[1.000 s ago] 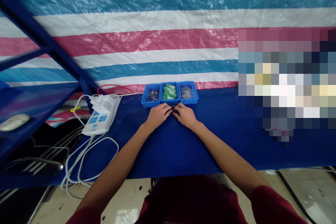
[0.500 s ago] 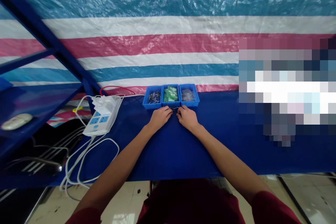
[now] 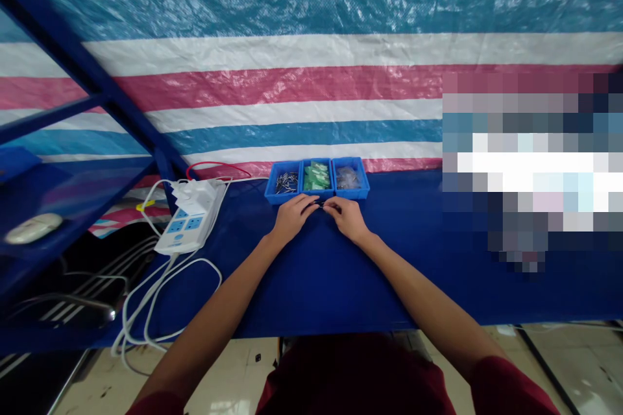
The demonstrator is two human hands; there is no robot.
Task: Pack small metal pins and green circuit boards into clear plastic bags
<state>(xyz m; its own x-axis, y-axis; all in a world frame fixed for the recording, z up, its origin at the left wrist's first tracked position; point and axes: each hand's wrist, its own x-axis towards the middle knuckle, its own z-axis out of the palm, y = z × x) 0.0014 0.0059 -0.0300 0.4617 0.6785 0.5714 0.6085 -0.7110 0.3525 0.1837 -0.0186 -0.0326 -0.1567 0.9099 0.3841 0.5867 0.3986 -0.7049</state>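
Note:
My left hand (image 3: 292, 217) and my right hand (image 3: 346, 217) face each other over the blue table, just in front of three bins. Thumb and fingers of both are pinched together at a small thin metal part (image 3: 320, 204), dark and shiny, mostly hidden by the fingertips. The left blue bin (image 3: 271, 194) holds several slim silver-and-black metal pieces (image 3: 287, 182). Green-and-white small packets (image 3: 316, 176) fill the middle bin (image 3: 318, 194). In the right bin (image 3: 353, 194) lie clear plastic bags (image 3: 347, 177), contents too small to tell.
On the left a white power strip (image 3: 187, 227) carries plugs, with looped white cables (image 3: 146, 301) trailing over the table edge. A blue metal frame (image 3: 126, 120) holds a shelf with a white computer mouse (image 3: 34, 228). Striped sheeting (image 3: 302, 84) hangs behind. The right side is pixelated.
My fingertips have shifted slightly, and the thin silver piece that spanned the gap between them now shows less. The left fingers reach a little further right. The bins have stayed put.

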